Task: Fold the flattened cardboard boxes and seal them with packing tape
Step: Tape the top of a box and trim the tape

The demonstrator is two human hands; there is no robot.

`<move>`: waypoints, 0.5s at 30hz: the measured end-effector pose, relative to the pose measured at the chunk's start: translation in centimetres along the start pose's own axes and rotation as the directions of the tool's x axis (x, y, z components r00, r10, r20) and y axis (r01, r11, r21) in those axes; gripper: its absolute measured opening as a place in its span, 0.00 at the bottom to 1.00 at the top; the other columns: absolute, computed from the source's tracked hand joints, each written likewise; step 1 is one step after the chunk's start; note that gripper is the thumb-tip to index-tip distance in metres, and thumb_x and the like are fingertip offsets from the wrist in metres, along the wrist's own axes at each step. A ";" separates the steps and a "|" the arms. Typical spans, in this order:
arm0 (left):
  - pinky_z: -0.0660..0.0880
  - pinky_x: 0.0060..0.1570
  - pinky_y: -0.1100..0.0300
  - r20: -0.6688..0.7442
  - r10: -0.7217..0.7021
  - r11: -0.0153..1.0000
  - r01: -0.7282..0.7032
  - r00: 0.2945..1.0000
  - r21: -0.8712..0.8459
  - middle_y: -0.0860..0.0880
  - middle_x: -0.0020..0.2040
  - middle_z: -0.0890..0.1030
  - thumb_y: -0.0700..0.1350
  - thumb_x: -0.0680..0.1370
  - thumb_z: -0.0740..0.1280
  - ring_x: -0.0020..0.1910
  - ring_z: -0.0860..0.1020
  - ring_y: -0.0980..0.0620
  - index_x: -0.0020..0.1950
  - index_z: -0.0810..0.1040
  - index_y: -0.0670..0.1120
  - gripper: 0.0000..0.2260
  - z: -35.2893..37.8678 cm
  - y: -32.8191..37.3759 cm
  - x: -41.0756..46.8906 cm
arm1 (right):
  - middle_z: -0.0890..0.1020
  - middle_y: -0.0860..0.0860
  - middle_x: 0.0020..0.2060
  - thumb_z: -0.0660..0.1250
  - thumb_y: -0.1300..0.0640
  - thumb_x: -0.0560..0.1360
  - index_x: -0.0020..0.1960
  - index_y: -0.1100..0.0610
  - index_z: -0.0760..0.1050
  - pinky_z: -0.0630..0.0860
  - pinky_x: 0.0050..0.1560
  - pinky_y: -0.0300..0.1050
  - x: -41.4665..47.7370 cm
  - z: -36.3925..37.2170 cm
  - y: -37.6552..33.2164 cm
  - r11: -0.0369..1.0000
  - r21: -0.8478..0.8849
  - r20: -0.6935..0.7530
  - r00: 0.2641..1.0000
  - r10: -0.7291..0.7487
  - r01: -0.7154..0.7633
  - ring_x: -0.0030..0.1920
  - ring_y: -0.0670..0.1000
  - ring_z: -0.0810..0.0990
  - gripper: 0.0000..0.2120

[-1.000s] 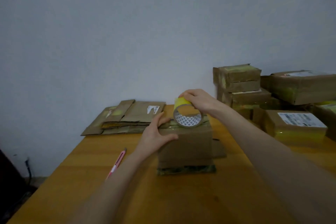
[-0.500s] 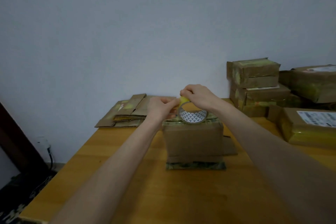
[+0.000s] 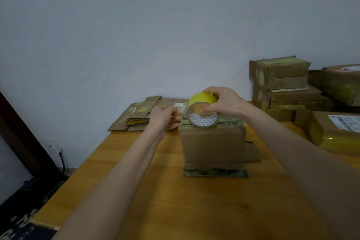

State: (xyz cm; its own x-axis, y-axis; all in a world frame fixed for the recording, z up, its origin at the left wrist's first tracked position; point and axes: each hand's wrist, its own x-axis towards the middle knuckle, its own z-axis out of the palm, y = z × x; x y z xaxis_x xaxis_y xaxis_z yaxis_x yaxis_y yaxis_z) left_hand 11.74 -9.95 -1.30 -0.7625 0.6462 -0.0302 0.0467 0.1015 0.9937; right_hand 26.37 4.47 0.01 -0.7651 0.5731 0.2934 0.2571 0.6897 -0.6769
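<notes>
A folded brown cardboard box (image 3: 212, 146) stands upright in the middle of the wooden table (image 3: 175, 200). Just above its top my right hand (image 3: 226, 101) grips a yellow roll of packing tape (image 3: 202, 109), thumb inside the core. My left hand (image 3: 163, 117) hovers to the left of the roll and pinches the clear free end of the tape (image 3: 180, 108), pulled out a short way. A pile of flattened cardboard boxes (image 3: 140, 115) lies at the back of the table behind my left hand.
Sealed brown boxes (image 3: 280, 84) are stacked at the back right against the wall, with more boxes (image 3: 335, 130) along the right edge. The table's left edge drops to a dark floor with a cable (image 3: 62, 160) near the wall.
My left hand left the box side, rose to the roll and drew the tape end out to the left. My right hand lifted and tilted the roll. The view shifted left.
</notes>
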 end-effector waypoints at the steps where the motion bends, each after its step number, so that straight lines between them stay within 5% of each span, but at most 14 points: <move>1: 0.75 0.25 0.65 -0.019 -0.008 1.000 0.008 1.000 -0.017 0.46 0.34 0.77 0.37 0.78 0.64 0.29 0.76 0.55 0.42 0.74 0.41 0.05 -0.4 -0.2 0.1 | 0.79 0.48 0.55 0.76 0.47 0.65 0.58 0.44 0.75 0.74 0.52 0.45 0.1 -0.2 0.1 0.999 -0.040 -0.007 1.000 0.003 -0.003 0.55 0.51 0.76 0.22; 5: 0.78 0.27 0.63 -0.054 -0.042 0.998 0.040 0.998 -0.049 0.45 0.36 0.79 0.36 0.78 0.63 0.33 0.80 0.52 0.41 0.75 0.39 0.06 -1.4 -1.6 0.3 | 0.78 0.47 0.56 0.73 0.44 0.66 0.60 0.44 0.75 0.75 0.56 0.51 0.2 -0.7 0.0 0.992 -0.128 0.007 1.000 0.010 -0.009 0.55 0.51 0.75 0.24; 15: 0.68 0.26 0.66 -0.040 -0.110 0.994 0.110 0.993 -0.005 0.48 0.34 0.75 0.39 0.79 0.61 0.31 0.74 0.55 0.38 0.72 0.44 0.09 -1.0 -5.8 -0.5 | 0.78 0.44 0.42 0.71 0.53 0.64 0.50 0.45 0.74 0.75 0.40 0.43 -0.5 0.5 -0.6 0.998 -0.036 0.001 0.998 0.056 -0.056 0.42 0.47 0.78 0.15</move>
State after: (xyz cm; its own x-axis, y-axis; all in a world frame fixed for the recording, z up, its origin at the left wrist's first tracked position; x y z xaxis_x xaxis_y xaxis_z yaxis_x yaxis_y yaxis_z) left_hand 11.20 -11.62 -6.96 -0.7882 0.6005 -0.1347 -0.0404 0.1678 0.9850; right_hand 26.27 3.55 -0.01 -0.7502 0.6104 0.2541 0.3209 0.6722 -0.6672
